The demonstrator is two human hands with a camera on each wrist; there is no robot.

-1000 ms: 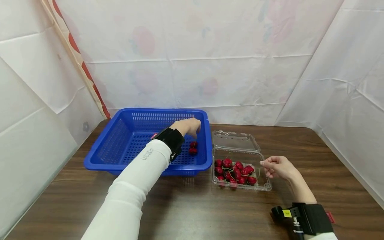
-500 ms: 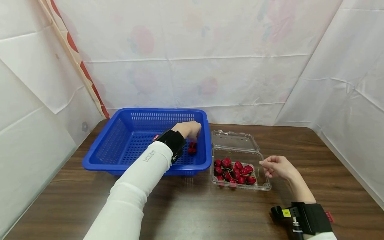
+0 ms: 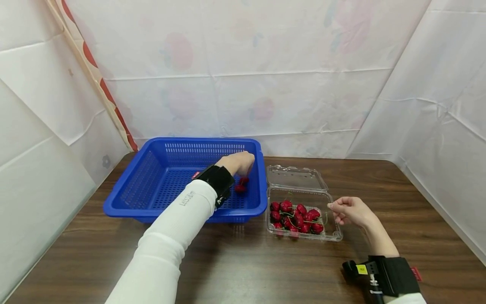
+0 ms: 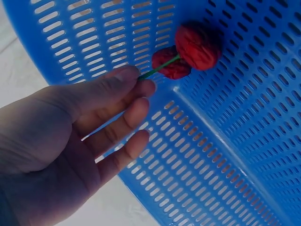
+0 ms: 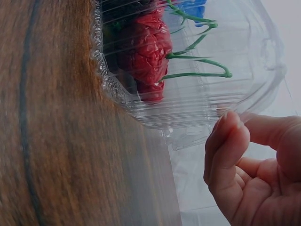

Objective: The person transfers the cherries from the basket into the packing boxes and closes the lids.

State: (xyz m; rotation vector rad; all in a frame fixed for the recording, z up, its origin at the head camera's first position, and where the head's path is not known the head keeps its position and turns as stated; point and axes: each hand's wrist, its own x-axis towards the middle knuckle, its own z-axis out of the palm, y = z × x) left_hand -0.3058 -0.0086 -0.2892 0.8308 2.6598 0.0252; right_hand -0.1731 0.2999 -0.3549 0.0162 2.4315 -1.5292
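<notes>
Inside the blue basket (image 3: 152, 213), at its right end, my left hand (image 3: 238, 164) pinches a green stem between thumb and forefinger. In the left wrist view that stem (image 4: 159, 68) leads to two dark red cherries (image 4: 199, 45) hanging close together; whether both share it I cannot tell. My right hand (image 3: 353, 211) pinches the right rim of an open clear plastic clamshell box (image 3: 300, 193), thumb against fingertips. Several red cherries (image 3: 298, 219) with green stems lie in that box. From the head view, the left fingertips are mostly hidden behind the hand.
The clamshell's lid (image 3: 296, 177) is folded back behind the box, close to the basket's right side. Brown wooden tabletop (image 3: 243, 266) lies in front. White printed sheets (image 3: 243, 84) enclose the back and sides.
My left hand has dipped to the cherries and taken the stem; the cherries have shifted slightly up and left. The right hand keeps its place on the box rim.
</notes>
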